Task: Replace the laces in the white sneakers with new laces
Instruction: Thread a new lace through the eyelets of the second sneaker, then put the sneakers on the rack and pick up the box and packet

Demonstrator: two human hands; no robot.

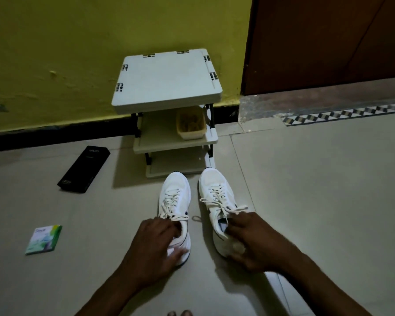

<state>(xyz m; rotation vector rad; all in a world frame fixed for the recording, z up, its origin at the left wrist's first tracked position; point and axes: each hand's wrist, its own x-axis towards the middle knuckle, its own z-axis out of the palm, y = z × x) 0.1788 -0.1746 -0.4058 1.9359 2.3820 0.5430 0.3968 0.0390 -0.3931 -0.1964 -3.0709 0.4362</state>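
Two white sneakers stand side by side on the tiled floor, toes pointing away from me, both laced with white laces. My left hand point(156, 245) grips the heel collar of the left sneaker point(175, 197), fingers hooked inside the opening and thumb on the outer heel. My right hand point(249, 238) grips the heel of the right sneaker point(217, 192) in the same way. Loose lace ends point(196, 217) trail on the floor between the shoes.
A small white shoe rack point(167, 80) stands against the yellow wall just beyond the toes, with a beige container point(191, 124) on its middle shelf. A black box point(83, 168) and a small green-white packet point(43, 239) lie on the floor to the left. A brown door point(328, 42) is at right.
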